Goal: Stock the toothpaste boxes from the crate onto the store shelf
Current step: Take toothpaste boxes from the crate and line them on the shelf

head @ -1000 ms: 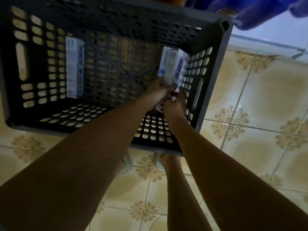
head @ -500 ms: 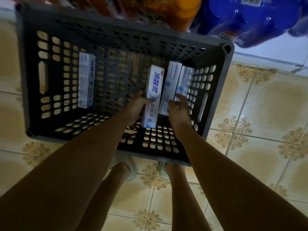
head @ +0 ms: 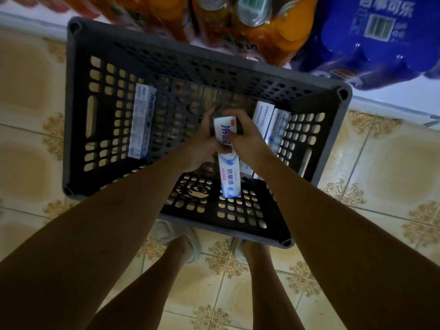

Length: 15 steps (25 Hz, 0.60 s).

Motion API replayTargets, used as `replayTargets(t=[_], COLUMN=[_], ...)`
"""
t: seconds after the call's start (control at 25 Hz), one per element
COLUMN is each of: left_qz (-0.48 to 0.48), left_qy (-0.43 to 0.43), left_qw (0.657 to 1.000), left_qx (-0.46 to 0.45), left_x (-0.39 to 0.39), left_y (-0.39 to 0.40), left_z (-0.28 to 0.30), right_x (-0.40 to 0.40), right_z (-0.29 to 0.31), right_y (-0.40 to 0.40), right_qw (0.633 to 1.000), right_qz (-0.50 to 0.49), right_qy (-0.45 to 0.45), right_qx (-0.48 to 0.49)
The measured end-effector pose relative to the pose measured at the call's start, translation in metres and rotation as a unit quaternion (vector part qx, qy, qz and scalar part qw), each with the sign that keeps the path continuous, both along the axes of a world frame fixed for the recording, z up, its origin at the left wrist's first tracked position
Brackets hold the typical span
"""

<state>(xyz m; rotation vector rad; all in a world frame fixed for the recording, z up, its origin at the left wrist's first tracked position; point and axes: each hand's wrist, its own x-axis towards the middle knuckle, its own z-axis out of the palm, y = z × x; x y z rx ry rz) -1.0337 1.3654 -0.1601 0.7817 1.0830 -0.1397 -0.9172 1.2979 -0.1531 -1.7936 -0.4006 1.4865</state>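
Nearest me: my two bare legs and pale slippers on the beige patterned floor tiles, toes at the crate's near wall.

Dark grey perforated plastic crate sits on the tiles, open top facing me.

Both my forearms reach down into it. Left hand and right hand both hold one white-and-blue toothpaste box, lengthwise toward me. Left fingers are wrapped round its upper left side from behind; right fingers curl over its top end, thumb across the face. Box's lower half sticks out below both hands, free of the fingers. Readable print on that part: "抗敏感" in blue, with a small pink strip under it. Big blue characters near the top are half covered by my thumb, can't read them.

Just right of my right hand: two more white toothpaste boxes leaning side by side against the crate's right wall; print too small to read.

Well apart, at the left wall: a single white toothpaste box standing against the perforations, blue characters blurred.

Beyond the crate, on a white shelf ledge: shrink-wrapped orange drink cans, tops visible, and a blue wrapped multipack with white text "百事可乐" and a barcode.
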Motion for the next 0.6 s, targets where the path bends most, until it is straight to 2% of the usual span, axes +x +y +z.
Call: replayTargets(t=[0.08,0.12,0.2,0.24,0.32,0.4,0.52,0.6], left_qz=[0.062,0.101,0.149,0.151,0.107,0.049,-0.025,-0.107], left_qy=[-0.002,-0.013,-0.033,-0.037,-0.008,0.039,0.071,0.098], left_qw=[0.998,0.994,0.984,0.981,0.983,0.99,0.995,0.989], left_qx=[-0.029,-0.047,-0.09,-0.119,-0.151,-0.127,-0.058,-0.038], left_x=[-0.003,-0.007,-0.017,-0.024,-0.036,-0.046,-0.055,-0.057], left_y=[0.006,0.01,0.018,0.021,0.026,0.034,0.059,0.074], left_z=[0.002,0.003,0.003,0.003,0.001,-0.001,0.002,0.008], right_x=[-0.003,-0.003,-0.004,-0.007,-0.015,-0.02,-0.017,-0.015], right_z=[0.003,0.004,0.004,0.001,-0.001,-0.004,-0.008,-0.012], right_y=[-0.004,-0.009,-0.023,-0.033,-0.049,-0.056,-0.047,-0.038], right_qw=[0.996,0.994,0.981,0.973,0.967,0.96,0.931,0.906], right_qz=[-0.062,-0.048,0.095,0.165,0.226,0.238,0.311,0.359], right_qy=[0.056,0.078,0.1,0.081,-0.021,-0.12,-0.175,-0.213], right_qx=[-0.027,-0.063,-0.133,-0.14,-0.117,-0.088,-0.081,-0.077])
